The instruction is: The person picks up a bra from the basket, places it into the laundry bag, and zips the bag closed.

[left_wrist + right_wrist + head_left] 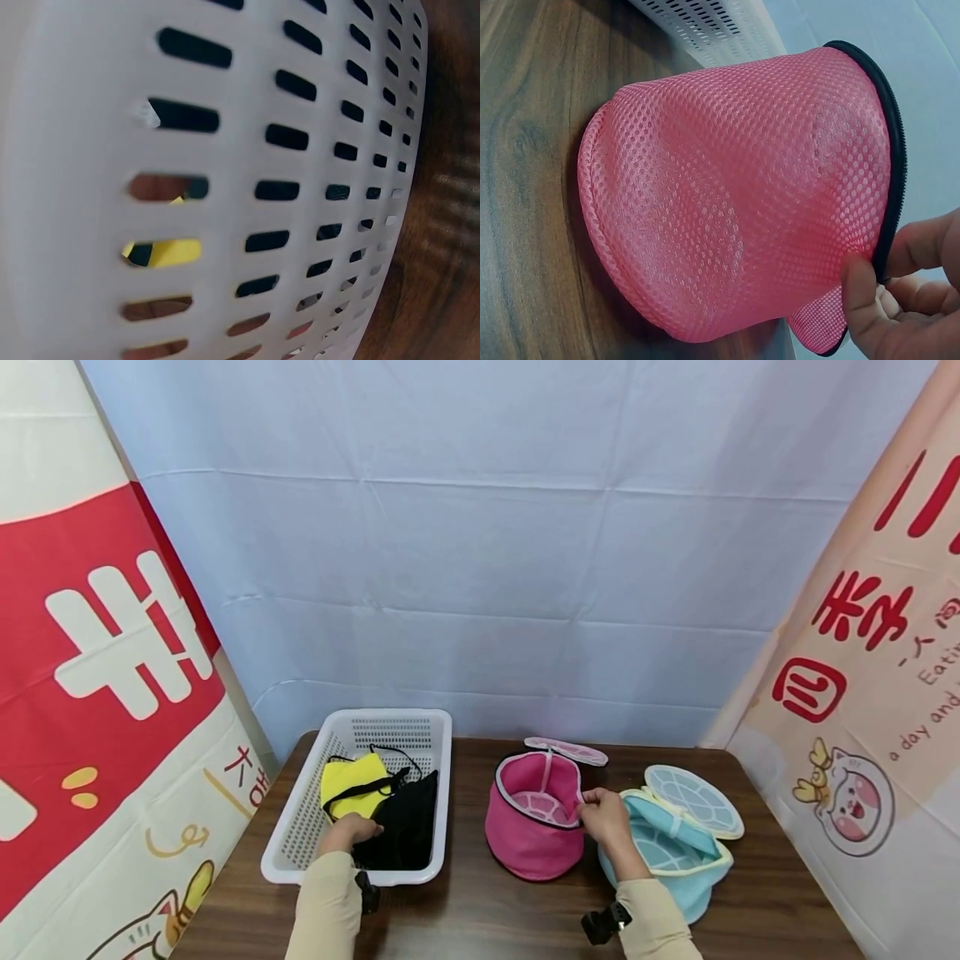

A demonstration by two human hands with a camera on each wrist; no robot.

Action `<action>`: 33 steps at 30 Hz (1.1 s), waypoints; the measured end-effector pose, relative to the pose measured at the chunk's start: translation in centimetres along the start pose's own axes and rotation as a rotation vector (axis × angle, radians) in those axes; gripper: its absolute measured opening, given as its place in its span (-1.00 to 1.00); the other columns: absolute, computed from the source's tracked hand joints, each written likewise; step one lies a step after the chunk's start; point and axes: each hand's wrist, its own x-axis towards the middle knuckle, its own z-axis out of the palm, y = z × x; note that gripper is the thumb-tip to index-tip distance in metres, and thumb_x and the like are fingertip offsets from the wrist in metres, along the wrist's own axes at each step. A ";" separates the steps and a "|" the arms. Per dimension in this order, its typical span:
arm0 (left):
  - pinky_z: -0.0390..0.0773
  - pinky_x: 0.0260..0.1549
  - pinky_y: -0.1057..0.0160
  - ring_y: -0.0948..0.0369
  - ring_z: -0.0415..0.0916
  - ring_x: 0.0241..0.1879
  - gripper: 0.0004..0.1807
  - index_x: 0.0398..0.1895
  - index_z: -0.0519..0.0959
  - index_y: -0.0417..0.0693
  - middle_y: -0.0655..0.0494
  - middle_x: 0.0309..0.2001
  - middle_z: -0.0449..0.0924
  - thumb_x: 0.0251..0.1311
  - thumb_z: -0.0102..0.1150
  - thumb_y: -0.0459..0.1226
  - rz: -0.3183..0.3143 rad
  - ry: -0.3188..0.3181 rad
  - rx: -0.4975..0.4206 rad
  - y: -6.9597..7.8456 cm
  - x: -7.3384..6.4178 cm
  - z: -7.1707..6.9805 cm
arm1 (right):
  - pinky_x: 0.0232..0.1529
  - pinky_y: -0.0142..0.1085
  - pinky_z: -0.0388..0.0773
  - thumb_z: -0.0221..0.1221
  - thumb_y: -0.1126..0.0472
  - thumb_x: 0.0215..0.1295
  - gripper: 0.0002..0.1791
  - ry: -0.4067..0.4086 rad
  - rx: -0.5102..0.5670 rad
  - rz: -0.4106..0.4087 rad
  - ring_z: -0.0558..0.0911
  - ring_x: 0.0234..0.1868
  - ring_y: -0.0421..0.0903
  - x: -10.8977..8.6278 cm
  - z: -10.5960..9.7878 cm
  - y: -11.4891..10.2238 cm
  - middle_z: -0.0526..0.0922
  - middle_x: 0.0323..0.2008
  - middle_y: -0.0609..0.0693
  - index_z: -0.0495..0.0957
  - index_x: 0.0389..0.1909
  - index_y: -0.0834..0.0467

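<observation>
In the head view my left hand [348, 833] reaches into the white plastic basket [444, 793], its fingertips at the edge of a black cloth piece [408, 827]. A yellow cloth piece [352, 781] with black straps lies beside the black one. I cannot tell whether the left fingers grip the cloth. In the left wrist view, the basket's slotted wall [240, 165] hides most of that hand. My right hand [606, 818] pinches the black-zippered rim of a pink mesh laundry bag [705, 202], between thumb and fingers. The bag stands upright with its lid [570, 751] folded back.
A light-blue mesh laundry bag [693, 893] with pale yellow edging stands right of the pink one, its lid [697, 802] flipped back. The brown wooden table [465, 927] carries everything. A pale blue cloth [480, 568] hangs behind, with printed cloths at both sides.
</observation>
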 end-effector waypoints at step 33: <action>0.58 -0.50 0.11 -0.05 0.57 -0.51 -0.57 0.07 0.23 -0.60 -0.30 -0.32 0.44 0.17 0.00 -0.49 0.001 -0.009 -0.296 4.3 -7.1 -0.3 | -0.50 -0.19 0.57 0.04 0.45 0.13 -0.75 -0.020 0.005 0.014 0.52 -0.60 -0.14 -0.2 0.3 -0.1 0.53 -0.47 0.16 0.45 -0.17 0.50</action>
